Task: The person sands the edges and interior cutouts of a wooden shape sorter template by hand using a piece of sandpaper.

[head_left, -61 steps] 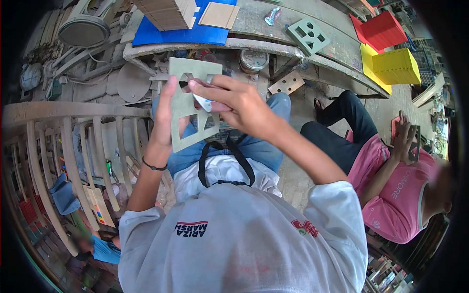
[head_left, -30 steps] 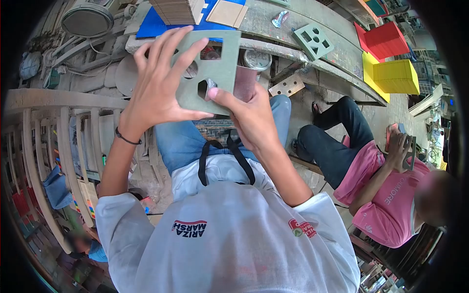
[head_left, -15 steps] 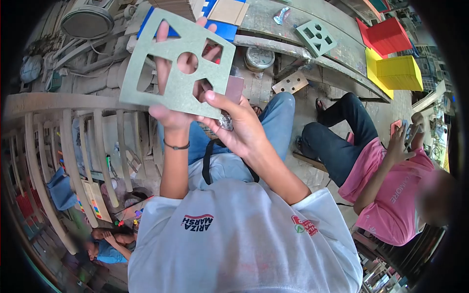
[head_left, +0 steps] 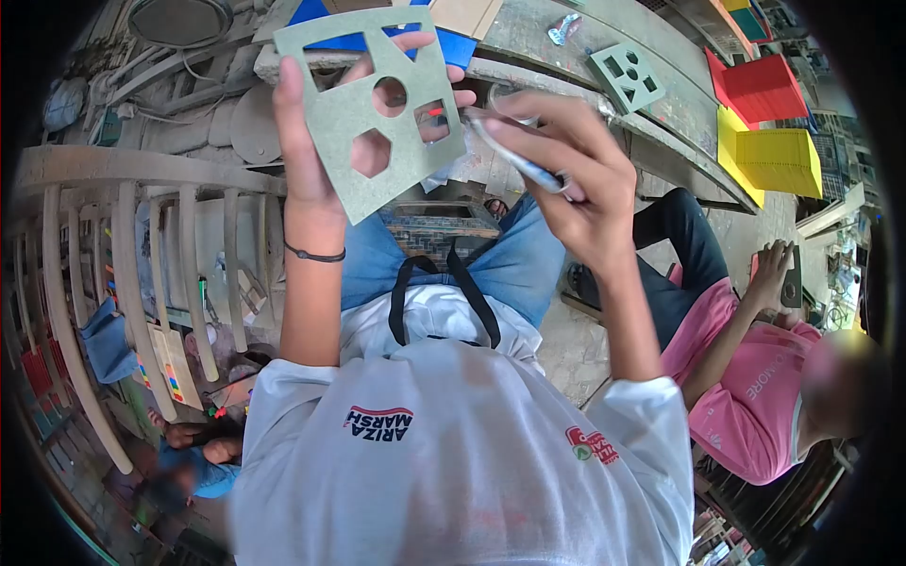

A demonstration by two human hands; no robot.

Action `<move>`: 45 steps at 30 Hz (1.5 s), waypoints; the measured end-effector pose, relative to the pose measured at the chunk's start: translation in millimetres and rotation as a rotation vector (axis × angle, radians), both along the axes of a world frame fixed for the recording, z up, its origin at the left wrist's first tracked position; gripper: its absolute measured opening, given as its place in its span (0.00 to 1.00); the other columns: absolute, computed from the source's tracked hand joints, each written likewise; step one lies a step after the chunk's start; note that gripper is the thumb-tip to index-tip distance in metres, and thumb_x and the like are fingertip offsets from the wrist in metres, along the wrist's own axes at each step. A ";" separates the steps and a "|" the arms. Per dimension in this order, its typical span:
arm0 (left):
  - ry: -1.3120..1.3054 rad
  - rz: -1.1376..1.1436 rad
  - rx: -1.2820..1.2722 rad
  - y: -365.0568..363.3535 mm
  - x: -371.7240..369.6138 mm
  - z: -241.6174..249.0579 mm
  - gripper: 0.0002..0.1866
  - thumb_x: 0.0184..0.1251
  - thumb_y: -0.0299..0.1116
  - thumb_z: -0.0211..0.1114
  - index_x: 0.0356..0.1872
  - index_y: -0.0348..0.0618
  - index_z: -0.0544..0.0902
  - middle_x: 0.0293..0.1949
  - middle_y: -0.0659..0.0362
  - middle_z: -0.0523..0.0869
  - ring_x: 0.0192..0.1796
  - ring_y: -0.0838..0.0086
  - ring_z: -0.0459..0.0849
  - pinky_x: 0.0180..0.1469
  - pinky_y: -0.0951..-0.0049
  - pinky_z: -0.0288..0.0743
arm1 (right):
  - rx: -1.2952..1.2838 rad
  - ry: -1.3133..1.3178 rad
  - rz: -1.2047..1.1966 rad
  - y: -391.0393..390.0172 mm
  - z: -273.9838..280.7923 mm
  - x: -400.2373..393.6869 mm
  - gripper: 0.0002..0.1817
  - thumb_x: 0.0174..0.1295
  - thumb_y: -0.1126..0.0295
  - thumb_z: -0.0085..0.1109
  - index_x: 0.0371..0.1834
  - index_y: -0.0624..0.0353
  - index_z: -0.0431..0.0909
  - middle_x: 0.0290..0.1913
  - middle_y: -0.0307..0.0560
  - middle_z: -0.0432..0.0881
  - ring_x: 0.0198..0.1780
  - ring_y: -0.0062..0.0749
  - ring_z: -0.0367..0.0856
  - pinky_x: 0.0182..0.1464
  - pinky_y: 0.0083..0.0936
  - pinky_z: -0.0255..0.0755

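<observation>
My left hand (head_left: 307, 141) holds up a grey-green board (head_left: 403, 141) with cut-out holes, among them a circle, a hexagon and a square. Its thumb lies along the left edge, and the fingers reach behind the board, showing through the holes and past the right edge. Just right of the board, my right hand (head_left: 590, 179) pinches a folded sheet, apparently sandpaper (head_left: 519, 160), between thumb and fingers. Motion blurs the sheet and fingertips. Both hands are raised above my lap.
On the bench (head_left: 538, 42) ahead lies another cut-out board (head_left: 627, 77). Red panels (head_left: 764, 90) and yellow panels (head_left: 779, 160) stand at its right end. A person in a pink shirt (head_left: 755, 387) sits at right, holding a dark piece. A slatted wooden rail (head_left: 142, 162) runs along the left.
My right hand has left the board's lower edge and moved right with the folded sheet. The board has turned in my left hand, which now grips its left side.
</observation>
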State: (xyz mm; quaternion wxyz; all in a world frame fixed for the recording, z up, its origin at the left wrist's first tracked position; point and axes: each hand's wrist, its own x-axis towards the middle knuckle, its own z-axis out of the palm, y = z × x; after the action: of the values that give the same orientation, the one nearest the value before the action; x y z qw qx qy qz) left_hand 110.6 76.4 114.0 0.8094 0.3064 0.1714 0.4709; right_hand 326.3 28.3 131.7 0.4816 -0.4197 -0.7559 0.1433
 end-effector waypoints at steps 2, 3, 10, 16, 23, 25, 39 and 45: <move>-0.023 -0.017 -0.011 -1.1 6.7 3.5 0.59 0.59 0.81 0.39 0.71 0.30 0.60 0.62 0.34 0.71 0.63 0.42 0.74 0.65 0.49 0.70 | 0.090 -0.218 0.373 13.1 8.9 1.8 0.25 0.47 0.75 0.69 0.53 0.57 0.83 0.51 0.41 0.84 0.44 0.39 0.82 0.46 0.32 0.78; -0.043 -0.025 -0.027 -2.4 10.2 5.3 0.57 0.61 0.80 0.39 0.70 0.30 0.63 0.58 0.37 0.77 0.59 0.46 0.79 0.62 0.54 0.73 | 0.094 -0.223 0.373 15.8 12.6 -0.9 0.25 0.47 0.75 0.69 0.53 0.57 0.83 0.51 0.41 0.84 0.44 0.39 0.82 0.46 0.32 0.78; 0.027 0.129 -0.120 -11.5 22.8 22.7 0.48 0.67 0.69 0.45 0.65 0.24 0.69 0.45 0.46 0.84 0.45 0.63 0.85 0.48 0.69 0.81 | 0.286 -0.466 0.521 36.9 9.8 -18.9 0.28 0.42 0.65 0.71 0.53 0.55 0.84 0.54 0.33 0.83 0.44 0.36 0.81 0.44 0.31 0.78; -0.020 0.176 -0.115 -5.3 21.9 11.8 0.46 0.67 0.67 0.43 0.67 0.28 0.67 0.52 0.39 0.80 0.52 0.52 0.82 0.57 0.60 0.76 | 0.101 -0.095 0.363 14.4 -20.1 -35.2 0.27 0.41 0.80 0.66 0.51 0.60 0.85 0.54 0.42 0.85 0.42 0.39 0.82 0.46 0.28 0.79; -0.139 0.455 0.077 12.2 46.4 -14.4 0.39 0.68 0.57 0.50 0.69 0.34 0.65 0.54 0.44 0.80 0.52 0.59 0.82 0.50 0.59 0.82 | -0.240 0.308 0.128 -11.8 -37.1 -56.9 0.20 0.52 0.88 0.60 0.49 0.64 0.85 0.48 0.49 0.87 0.38 0.31 0.86 0.41 0.24 0.80; 0.407 0.736 0.626 18.7 51.8 -17.0 0.46 0.62 0.64 0.48 0.69 0.32 0.64 0.62 0.40 0.73 0.64 0.55 0.74 0.66 0.59 0.67 | -0.530 0.643 0.110 -17.1 -36.4 -60.7 0.17 0.59 0.87 0.54 0.48 0.65 0.85 0.48 0.47 0.88 0.34 0.23 0.84 0.38 0.21 0.79; 0.797 0.492 1.582 12.3 34.4 5.3 0.42 0.39 0.67 0.71 0.54 0.50 0.81 0.63 0.40 0.73 0.66 0.48 0.71 0.64 0.52 0.54 | -1.295 1.221 0.239 -13.7 2.5 -21.3 0.07 0.62 0.76 0.59 0.41 0.64 0.82 0.37 0.44 0.83 0.35 0.22 0.80 0.34 0.20 0.74; 0.869 0.230 1.847 6.7 30.8 29.7 0.33 0.44 0.67 0.68 0.49 0.59 0.84 0.64 0.42 0.73 0.66 0.52 0.72 0.65 0.51 0.50 | -1.253 1.561 0.551 -2.8 -34.2 -14.3 0.11 0.67 0.72 0.55 0.50 0.62 0.75 0.41 0.48 0.82 0.35 0.31 0.86 0.35 0.33 0.86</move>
State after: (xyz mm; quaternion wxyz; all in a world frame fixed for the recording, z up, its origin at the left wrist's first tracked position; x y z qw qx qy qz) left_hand 141.4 83.1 143.7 0.0758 0.9354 0.0488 0.3419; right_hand 312.1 25.5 97.6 0.4832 -0.1981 -0.0937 0.8476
